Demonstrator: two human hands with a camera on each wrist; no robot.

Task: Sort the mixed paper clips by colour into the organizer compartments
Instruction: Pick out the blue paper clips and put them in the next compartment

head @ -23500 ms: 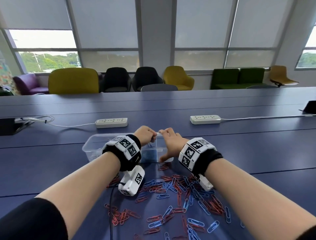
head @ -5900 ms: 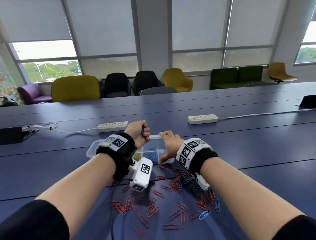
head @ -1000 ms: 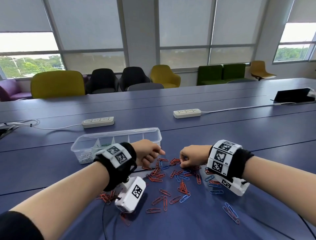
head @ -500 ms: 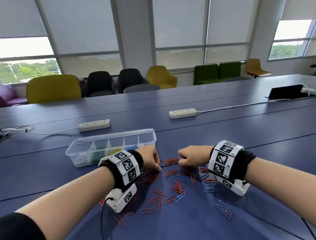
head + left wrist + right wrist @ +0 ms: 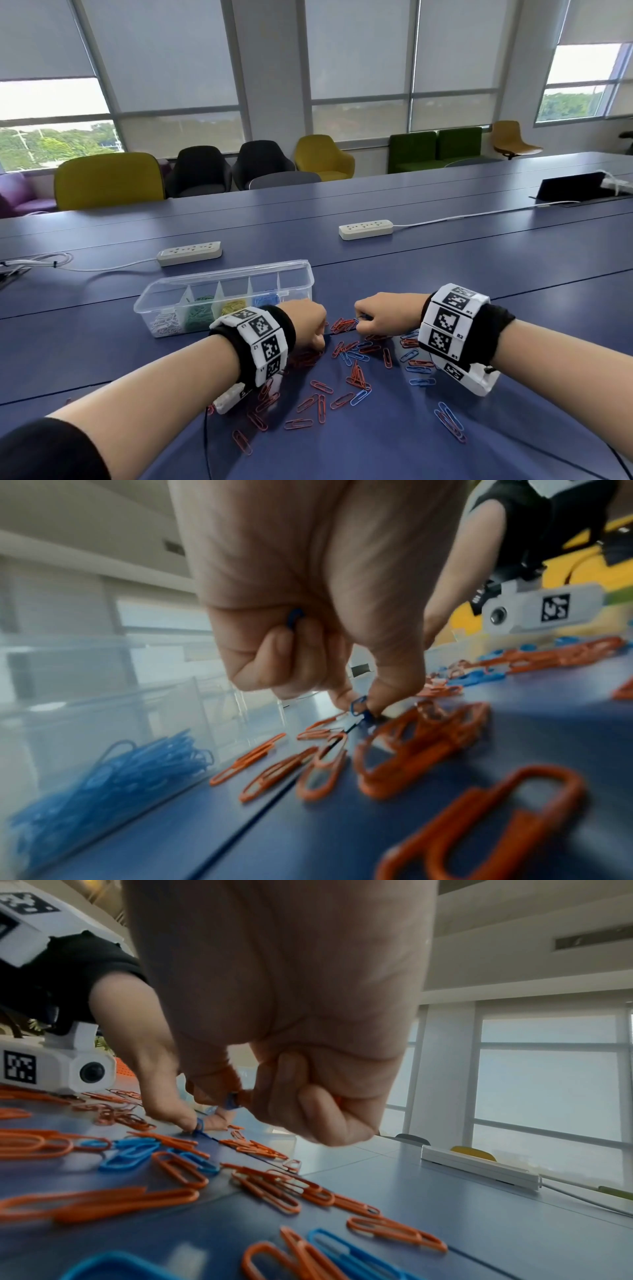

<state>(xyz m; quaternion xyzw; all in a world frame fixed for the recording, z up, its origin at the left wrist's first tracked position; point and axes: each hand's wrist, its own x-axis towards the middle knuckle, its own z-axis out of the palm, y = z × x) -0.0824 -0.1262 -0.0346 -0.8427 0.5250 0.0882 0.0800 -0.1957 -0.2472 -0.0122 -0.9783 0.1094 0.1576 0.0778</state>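
Red and blue paper clips (image 5: 356, 377) lie scattered on the blue table. The clear organizer (image 5: 294, 270) stands behind them at the left, holding white, green, yellow and blue clips in separate compartments. My left hand (image 5: 317, 342) is down at the pile's far edge. In the left wrist view its thumb and forefinger pinch a blue clip (image 5: 359, 708) on the table, and a second blue clip (image 5: 295, 616) sits tucked under the curled fingers. My right hand (image 5: 359, 317) hovers just right of it, fingers curled, pinching a blue clip (image 5: 232, 1100).
Two white power strips (image 5: 189, 253) (image 5: 365, 229) with cables lie beyond the organizer. A dark device (image 5: 568, 186) sits far right. Chairs line the window wall. More loose clips (image 5: 448, 421) lie near my right forearm.
Both hands stay at the far edge of the pile. My left hand has dropped its fingertips to the table and closed on a blue clip. The head view has shifted slightly.
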